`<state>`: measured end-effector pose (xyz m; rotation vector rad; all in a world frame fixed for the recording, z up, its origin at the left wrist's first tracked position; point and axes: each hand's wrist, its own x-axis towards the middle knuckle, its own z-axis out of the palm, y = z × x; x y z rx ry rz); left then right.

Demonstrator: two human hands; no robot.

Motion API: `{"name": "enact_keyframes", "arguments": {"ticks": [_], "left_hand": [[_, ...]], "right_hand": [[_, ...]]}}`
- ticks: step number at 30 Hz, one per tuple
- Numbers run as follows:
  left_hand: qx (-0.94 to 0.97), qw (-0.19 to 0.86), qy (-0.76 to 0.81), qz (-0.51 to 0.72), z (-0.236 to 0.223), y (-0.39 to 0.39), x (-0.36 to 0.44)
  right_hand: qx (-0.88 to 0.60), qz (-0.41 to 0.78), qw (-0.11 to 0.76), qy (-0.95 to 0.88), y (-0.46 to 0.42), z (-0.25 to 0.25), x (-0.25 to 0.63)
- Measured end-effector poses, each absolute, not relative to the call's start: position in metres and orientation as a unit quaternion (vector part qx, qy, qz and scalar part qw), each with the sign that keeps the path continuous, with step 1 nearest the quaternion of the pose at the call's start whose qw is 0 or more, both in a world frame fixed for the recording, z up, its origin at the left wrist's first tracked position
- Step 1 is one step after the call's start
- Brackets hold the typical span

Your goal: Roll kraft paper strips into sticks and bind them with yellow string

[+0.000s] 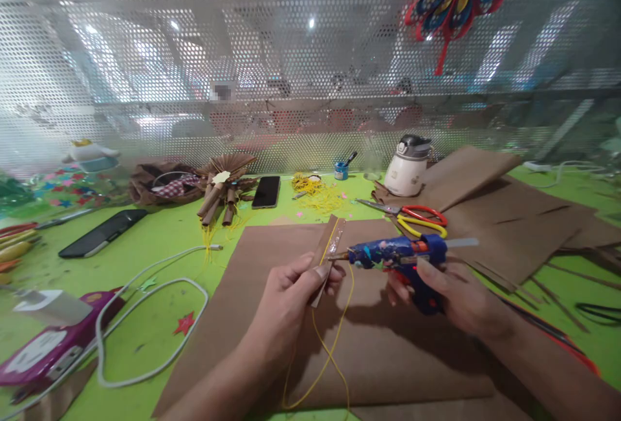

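Between its thumb and fingers, my left hand [295, 285] pinches a narrow folded strip of brown paper [326, 241]. Clear, shiny glue [336, 238] runs along the strip beside a yellow string [347, 308], which hangs in loops below it. My right hand [451, 288] grips a blue hot glue gun [398, 253] with a glue stick poking out of its back. The nozzle points left and meets the strip near my left thumb; whether it touches is hard to tell. Beneath both hands lies a large brown paper sheet [252, 291].
Red-and-yellow scissors [422, 217] and stacked brown paper [524, 227] lie to the right. A white bottle [407, 169], yellow string scraps [315, 191], a phone [266, 192] and a paper craft [223, 191] stand behind. A white cable [206, 304] and purple power strip [63, 337] occupy the left.
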<state>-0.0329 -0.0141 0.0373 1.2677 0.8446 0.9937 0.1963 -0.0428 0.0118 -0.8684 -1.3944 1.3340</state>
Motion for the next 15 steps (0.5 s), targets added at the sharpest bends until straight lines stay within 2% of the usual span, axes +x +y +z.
{"name": "enact_keyframes", "arguments": {"ticks": [2, 6, 10, 13, 15], "left_hand": [[0.549, 0.616, 0.364, 0.432, 0.037, -0.014, -0.033], [0.562, 0.614, 0.361, 0.421, 0.036, -0.015, -0.034], [0.57, 0.603, 0.373, 0.415, 0.036, -0.013, -0.034], [0.579, 0.589, 0.378, 0.418, 0.036, -0.012, -0.033], [0.586, 0.574, 0.385, 0.423, 0.035, -0.011, -0.032]], "right_hand": [[-0.366, 0.554, 0.495, -0.56, -0.041, 0.013, 0.197], [-0.397, 0.531, 0.571, -0.484, -0.036, 0.018, 0.2], [-0.418, 0.491, 0.607, -0.465, -0.03, 0.02, 0.205], [-0.5, 0.382, 0.584, -0.513, -0.019, 0.012, 0.215], [-0.575, 0.266, 0.514, -0.578, -0.008, 0.002, 0.223]]}}
